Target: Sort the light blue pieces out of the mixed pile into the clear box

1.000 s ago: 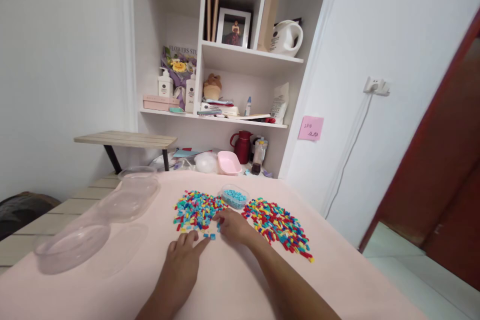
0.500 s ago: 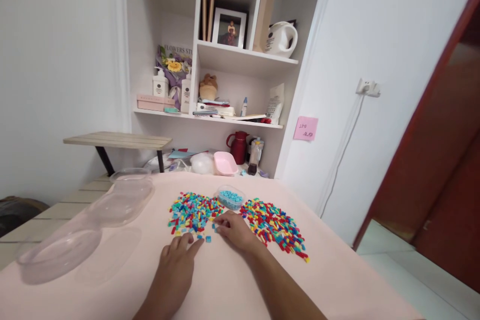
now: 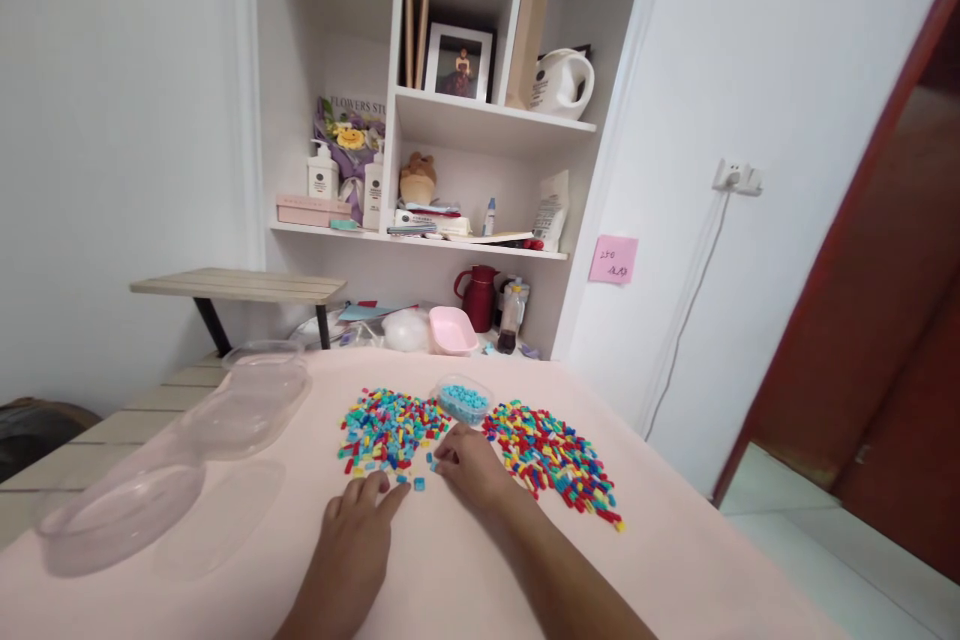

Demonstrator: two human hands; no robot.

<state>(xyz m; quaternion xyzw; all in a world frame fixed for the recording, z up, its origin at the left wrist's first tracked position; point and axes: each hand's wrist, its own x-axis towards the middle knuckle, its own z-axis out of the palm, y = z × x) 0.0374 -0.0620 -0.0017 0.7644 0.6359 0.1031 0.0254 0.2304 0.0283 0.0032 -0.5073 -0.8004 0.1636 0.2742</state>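
My left hand (image 3: pixel 354 532) rests on the pink cloth with fingers spread, its thumb tip beside a small blue brick (image 3: pixel 403 480). Another blue brick (image 3: pixel 419 484) lies just right of that thumb. My right hand (image 3: pixel 474 468) is curled, its fingers drawn together at the near right edge of a mixed pile of small toy bricks (image 3: pixel 390 425). A blue brick (image 3: pixel 430 459) sits right at its fingertips; whether anything is pinched between them is hidden. Beyond the right hand stands a clear tub (image 3: pixel 466 414) holding light-blue bricks.
A second pile of coloured bricks (image 3: pixel 551 450) spreads on the right. Clear plastic containers (image 3: pixel 124 510) line the left side of the pink cloth (image 3: pixel 427 580). At the back are a pink basin (image 3: pixel 453 330), a red jug (image 3: pixel 478 298) and a bottle (image 3: pixel 511 320), under shelves.
My right hand's fingertips have drawn back from the left pile and curled in. My left hand stays nearly in place. The whole view has shifted slightly.
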